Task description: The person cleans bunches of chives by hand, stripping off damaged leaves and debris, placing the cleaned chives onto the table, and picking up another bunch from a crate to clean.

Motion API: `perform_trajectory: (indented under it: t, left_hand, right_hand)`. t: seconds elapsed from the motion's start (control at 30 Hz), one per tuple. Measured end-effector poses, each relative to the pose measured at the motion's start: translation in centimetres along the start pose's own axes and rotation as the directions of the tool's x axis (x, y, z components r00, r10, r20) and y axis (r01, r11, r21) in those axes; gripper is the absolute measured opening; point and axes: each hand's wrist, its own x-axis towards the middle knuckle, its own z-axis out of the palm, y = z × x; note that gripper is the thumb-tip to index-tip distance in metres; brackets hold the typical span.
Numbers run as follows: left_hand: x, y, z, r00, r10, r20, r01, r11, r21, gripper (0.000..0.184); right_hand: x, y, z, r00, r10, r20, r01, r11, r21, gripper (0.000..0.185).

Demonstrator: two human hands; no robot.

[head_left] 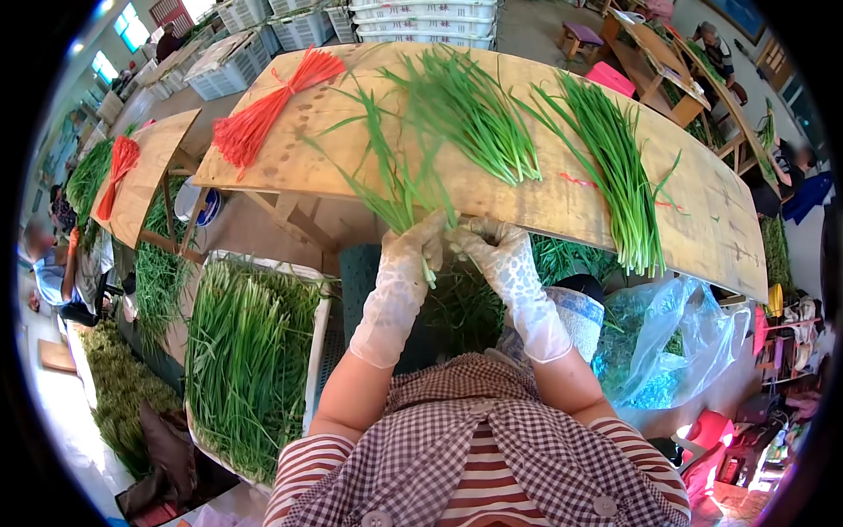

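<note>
My left hand (411,248), in a pale translucent glove, is closed around a small bunch of green chives (386,180). The leaves fan up and away over the table edge, partly motion-blurred, and the stem ends poke out below the fist. Close beside it, my right hand (493,250), gloved alike, has its fingers pinched together at a green chive blade (450,207). Two larger piles of chives, one in the middle (487,123) and one on the right (619,167), lie on the wooden table (544,206) beyond my hands.
Red ties (272,110) lie at the table's left. A white crate (318,351) full of chives stands at my left. On my right are a clear plastic bag (676,342) and loose greens. Stacked white crates (426,22) stand behind the table; other people sit at both sides.
</note>
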Motion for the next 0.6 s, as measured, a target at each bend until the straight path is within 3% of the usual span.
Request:
perform_trajectory:
  t: [0.13,0.17,0.23,0.27,0.33,0.37,0.4,0.47,0.53,0.57,0.6]
  left_hand:
    - [-0.5,0.3,0.5,1.0,0.015,-0.019,-0.014,0.997,0.07,0.019]
    - [-0.4,0.5,0.6,0.999,0.014,-0.037,-0.01,0.996,0.092,0.018]
    - [1.2,1.1,-1.2,0.992,0.106,-0.069,-0.114,0.986,-0.118,0.018]
    - [2.1,1.7,-2.2,0.984,0.153,-0.089,-0.169,0.961,-0.22,0.019]
    - [0.4,5.4,-1.4,0.944,0.329,-0.012,-0.321,0.915,-0.246,0.02]
    - [-0.5,6.9,0.0,0.902,0.426,0.074,-0.377,0.86,-0.343,0.019]
    - [-2.2,8.5,1.7,0.952,0.292,-0.089,-0.305,0.908,-0.288,0.018]
    - [-0.3,7.9,0.2,0.972,0.192,0.133,-0.118,0.896,-0.427,0.02]
    - [0.5,6.3,-0.9,0.934,0.109,0.34,0.044,0.91,-0.413,0.021]
    - [-0.8,5.8,0.8,0.986,0.076,0.151,-0.025,0.949,-0.314,0.022]
    - [-0.5,4.9,0.3,0.976,0.068,0.208,-0.003,0.954,-0.3,0.022]
  right_hand:
    - [-0.7,-0.2,-1.1,0.993,0.092,0.078,-0.112,0.938,0.327,0.018]
    - [-0.9,-0.4,-1.6,0.995,0.083,0.058,-0.094,0.969,0.227,0.018]
    - [-1.5,-1.2,-2.6,0.998,0.056,0.02,-0.056,0.998,0.019,0.02]
    - [-2.0,-1.9,-3.5,0.987,-0.014,0.16,0.059,0.958,-0.28,0.02]
    - [-3.0,-3.0,-5.0,0.892,-0.005,0.452,0.363,0.602,-0.711,0.023]
    - [-2.6,-1.9,-4.7,0.914,-0.268,0.303,0.402,0.518,-0.755,0.024]
    - [-1.6,-3.2,-4.2,0.944,-0.294,0.15,0.257,0.37,-0.893,0.021]
    - [1.5,-3.6,-4.0,0.814,-0.58,-0.018,0.187,0.291,-0.938,0.018]
    - [6.1,-2.0,-4.9,0.859,-0.512,-0.009,0.055,0.11,-0.992,0.018]
    - [7.4,-1.2,-5.1,0.88,-0.474,-0.014,-0.007,0.016,-1.0,0.018]
    - [7.8,-0.9,-5.1,0.88,-0.475,-0.02,-0.007,0.029,-1.0,0.018]
